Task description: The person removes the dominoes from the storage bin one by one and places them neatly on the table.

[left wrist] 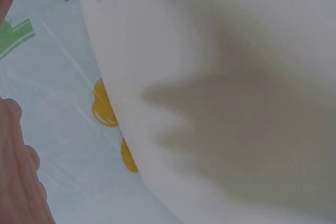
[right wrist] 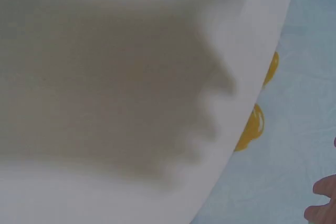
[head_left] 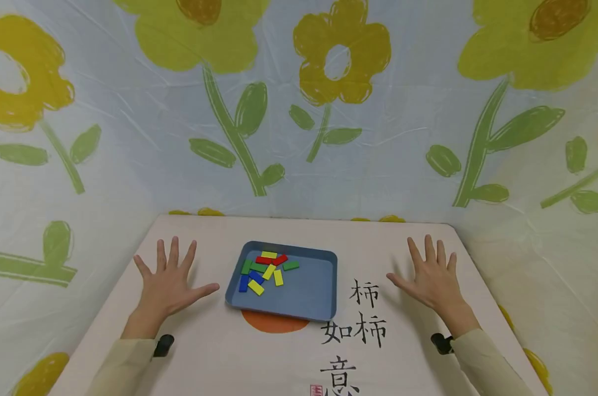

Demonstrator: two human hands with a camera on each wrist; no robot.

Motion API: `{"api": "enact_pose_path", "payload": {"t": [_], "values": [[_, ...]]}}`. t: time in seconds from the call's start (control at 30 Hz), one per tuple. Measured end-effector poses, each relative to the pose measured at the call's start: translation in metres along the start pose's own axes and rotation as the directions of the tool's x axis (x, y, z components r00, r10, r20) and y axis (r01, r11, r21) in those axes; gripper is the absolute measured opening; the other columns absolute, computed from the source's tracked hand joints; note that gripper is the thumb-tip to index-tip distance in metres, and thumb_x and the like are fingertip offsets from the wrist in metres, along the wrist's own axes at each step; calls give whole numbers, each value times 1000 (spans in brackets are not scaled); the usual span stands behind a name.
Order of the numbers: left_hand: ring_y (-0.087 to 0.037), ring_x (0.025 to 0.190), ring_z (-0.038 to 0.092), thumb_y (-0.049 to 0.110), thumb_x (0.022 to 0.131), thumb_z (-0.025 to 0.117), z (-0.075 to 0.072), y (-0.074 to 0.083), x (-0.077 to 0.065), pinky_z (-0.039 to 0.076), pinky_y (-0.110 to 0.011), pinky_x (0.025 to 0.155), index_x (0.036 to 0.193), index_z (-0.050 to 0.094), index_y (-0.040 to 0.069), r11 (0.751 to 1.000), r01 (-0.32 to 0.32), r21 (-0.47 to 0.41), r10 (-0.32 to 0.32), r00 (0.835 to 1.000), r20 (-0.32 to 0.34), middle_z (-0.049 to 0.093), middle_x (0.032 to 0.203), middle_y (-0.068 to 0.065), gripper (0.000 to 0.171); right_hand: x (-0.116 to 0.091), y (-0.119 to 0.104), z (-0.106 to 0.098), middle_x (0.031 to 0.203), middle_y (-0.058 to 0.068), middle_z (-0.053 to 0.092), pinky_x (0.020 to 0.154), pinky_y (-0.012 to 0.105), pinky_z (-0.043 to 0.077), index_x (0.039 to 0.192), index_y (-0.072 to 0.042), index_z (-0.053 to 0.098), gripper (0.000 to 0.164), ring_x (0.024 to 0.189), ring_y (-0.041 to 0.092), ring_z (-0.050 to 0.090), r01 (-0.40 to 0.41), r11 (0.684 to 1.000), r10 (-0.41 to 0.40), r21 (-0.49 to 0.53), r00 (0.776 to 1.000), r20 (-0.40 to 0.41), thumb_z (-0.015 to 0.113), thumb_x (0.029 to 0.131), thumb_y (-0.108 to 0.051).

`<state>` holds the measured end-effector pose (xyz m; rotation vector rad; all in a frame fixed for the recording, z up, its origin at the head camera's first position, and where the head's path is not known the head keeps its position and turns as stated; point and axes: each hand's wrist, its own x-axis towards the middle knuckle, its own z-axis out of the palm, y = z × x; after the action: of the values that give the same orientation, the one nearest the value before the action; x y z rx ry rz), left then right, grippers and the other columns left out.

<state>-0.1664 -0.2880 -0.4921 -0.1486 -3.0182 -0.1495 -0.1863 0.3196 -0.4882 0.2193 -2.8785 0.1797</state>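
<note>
My left hand is held over the left side of the table, fingers straight and spread, thumb pointing toward a blue-grey tray. Nothing is in it. On the right, my right hand is likewise spread with straight fingers and holds nothing. Small flat blocks lie in the tray's left half: yellow blocks, red blocks, green blocks and blue blocks, some overlapping. In the left wrist view the hand shows at the left edge; in the right wrist view only fingertips show.
The pale table has black written characters right of the tray and an orange printed shape below it. Flower-printed cloth hangs behind and around the table. A dark wrist device sits at the left cuff, another at the right.
</note>
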Motion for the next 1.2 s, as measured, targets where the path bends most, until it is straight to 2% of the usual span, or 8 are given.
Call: {"api": "enact_pose_path", "payload": {"t": [0.17,0.37,0.67,0.8,0.93,1.03,1.2], "values": [[-56,154,-13,91,77,52,1,5,2,-27,-81,102,167,11,17,1000,13,-22,-13,1000,-5,-1,170,-30,123,6,-1,1,161,38,26,108,85,16,159,-8,35,107,146,64,22,20,1000,-20,-9,1000,-20,65,82,-76],[-57,153,-14,89,78,53,8,16,6,-28,-81,102,167,6,17,996,27,-80,-27,1000,-2,-6,170,-30,123,13,-11,1,162,38,24,109,85,16,160,-9,34,107,146,64,20,19,1000,-19,22,1000,-9,64,83,-76],[-57,154,-7,86,78,58,30,49,8,-11,-87,107,167,8,18,979,50,-200,-46,999,27,-5,171,-28,123,20,-33,12,164,35,21,113,82,14,162,-9,32,108,150,61,16,20,998,-21,52,1000,14,63,84,-76],[-56,155,-4,85,77,60,41,64,6,-6,-86,110,167,9,19,969,56,-243,-45,998,55,-1,171,-26,123,26,-46,16,165,34,21,114,82,14,162,-10,31,108,150,61,15,35,997,-36,74,999,23,63,84,-76],[-58,154,1,83,77,62,49,75,5,-2,-86,111,167,14,18,958,47,-284,-29,997,69,9,170,-27,121,32,-60,21,166,33,19,115,81,14,163,-11,29,107,152,59,11,52,992,-55,118,998,26,64,84,-75],[-59,153,8,83,77,63,53,80,3,3,-87,110,166,19,17,951,36,-306,-14,997,72,20,168,-27,120,36,-73,23,166,32,19,116,80,15,163,-12,29,106,154,57,9,68,986,-73,151,997,29,63,85,-75],[-58,153,15,85,76,63,57,85,2,5,-87,111,166,20,17,944,40,-327,-6,994,105,32,165,-26,121,43,-95,26,168,29,18,119,77,16,164,-14,27,105,155,54,8,97,975,-111,202,992,58,63,86,-74]]}}
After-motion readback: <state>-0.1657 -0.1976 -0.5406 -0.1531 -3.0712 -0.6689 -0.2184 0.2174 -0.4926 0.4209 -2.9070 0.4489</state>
